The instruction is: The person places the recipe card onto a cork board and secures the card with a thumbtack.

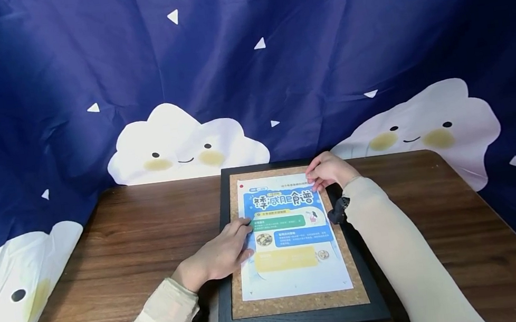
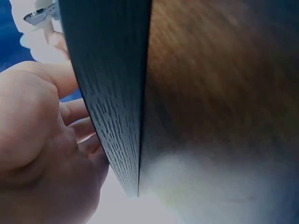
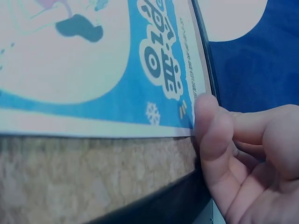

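A printed paper poster (image 1: 295, 281) with blue, green and yellow blocks lies on a cork board (image 1: 303, 303) with a black frame (image 1: 300, 321). A red pin (image 1: 241, 186) shows at the poster's upper left corner. My left hand (image 1: 223, 252) rests over the frame's left side, fingers extended onto the poster's left edge. With thumb and fingers together, my right hand (image 1: 328, 169) pinches at the poster's upper right corner; in the right wrist view the fingertips (image 3: 217, 135) cover that corner. I cannot tell whether a pin is between them.
The board lies on a brown wooden table (image 1: 149, 216). Behind the table's far edge hangs a dark blue curtain (image 1: 228, 68) with white clouds and triangles. A black scrunchie (image 1: 339, 210) is round my right wrist.
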`<state>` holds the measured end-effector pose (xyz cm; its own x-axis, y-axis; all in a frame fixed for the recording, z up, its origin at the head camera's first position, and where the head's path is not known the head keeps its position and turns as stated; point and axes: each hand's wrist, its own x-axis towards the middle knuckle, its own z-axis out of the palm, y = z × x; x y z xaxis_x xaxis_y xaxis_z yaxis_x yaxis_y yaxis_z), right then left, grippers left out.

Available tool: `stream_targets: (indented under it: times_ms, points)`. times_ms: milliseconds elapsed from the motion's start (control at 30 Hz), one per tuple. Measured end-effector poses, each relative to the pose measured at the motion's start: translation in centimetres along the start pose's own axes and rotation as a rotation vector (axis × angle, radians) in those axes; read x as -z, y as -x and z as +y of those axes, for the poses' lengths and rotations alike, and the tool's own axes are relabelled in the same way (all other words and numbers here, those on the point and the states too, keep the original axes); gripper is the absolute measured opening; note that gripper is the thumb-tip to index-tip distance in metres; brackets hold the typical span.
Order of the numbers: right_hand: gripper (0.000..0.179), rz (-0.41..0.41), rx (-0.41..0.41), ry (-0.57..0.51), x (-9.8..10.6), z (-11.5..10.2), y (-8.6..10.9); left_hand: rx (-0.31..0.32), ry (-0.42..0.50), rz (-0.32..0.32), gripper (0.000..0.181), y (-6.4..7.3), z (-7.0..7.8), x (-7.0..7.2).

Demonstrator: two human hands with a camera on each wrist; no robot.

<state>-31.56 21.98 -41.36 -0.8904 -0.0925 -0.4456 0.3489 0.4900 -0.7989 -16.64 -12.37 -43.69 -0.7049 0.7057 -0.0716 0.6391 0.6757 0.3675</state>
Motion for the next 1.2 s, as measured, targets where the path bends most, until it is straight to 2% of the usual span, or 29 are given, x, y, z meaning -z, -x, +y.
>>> stream_targets:
  times_ms: [100, 233, 333, 467, 567, 667, 800, 833, 900, 933, 1067, 1200]
  points:
    - [0.029, -0.009, -0.020, 0.007, 0.0, -0.3, -0.1, -0.003, 0.026, 0.001, 0.056, 0.0, -0.1, 0.0]
    - [0.028, -0.010, -0.037, 0.012, 0.2, -0.7, -0.2, -0.036, 0.065, 0.033, 0.059, -0.6, -1.8, -1.6]
    - [0.026, -0.008, -0.043, 0.018, 0.3, -0.9, -0.2, -0.068, 0.038, 0.068, 0.062, -1.2, -3.7, -3.3]
    - [0.026, -0.046, -0.049, 0.034, 0.6, -1.1, -0.1, -0.057, 0.030, 0.057, 0.060, -0.9, -2.8, -2.3]
    - [0.026, -0.072, -0.046, 0.055, 0.8, -1.2, -0.1, -0.029, 0.050, 0.029, 0.058, -0.4, -1.1, -0.8]
    - [0.024, -0.075, -0.045, 0.067, 0.9, -1.1, 0.0, -0.044, 0.045, 0.044, 0.058, -0.4, -1.6, -1.2]
    - [0.022, -0.065, -0.040, 0.052, 0.7, -1.0, -0.2, -0.066, 0.042, 0.072, 0.061, -0.7, -3.2, -2.7]
    - [0.022, -0.063, -0.039, 0.046, 0.6, -1.0, -0.2, -0.050, 0.056, 0.057, 0.061, -0.7, -2.9, -2.4]
    - [0.022, -0.058, -0.034, 0.037, 0.5, -0.9, -0.3, -0.058, 0.040, 0.066, 0.061, -0.7, -3.4, -2.8]
    - [0.023, -0.058, -0.032, 0.035, 0.5, -0.9, -0.2, -0.046, 0.056, 0.052, 0.061, -0.5, -2.7, -2.2]
    - [0.026, -0.058, -0.041, 0.026, 0.5, -0.7, -0.1, -0.021, 0.022, 0.016, 0.056, -0.1, -1.2, -0.8]
    - [0.027, -0.060, -0.041, 0.024, 0.7, -0.7, -0.1, -0.040, 0.015, 0.020, 0.057, -0.1, -1.2, -0.6]
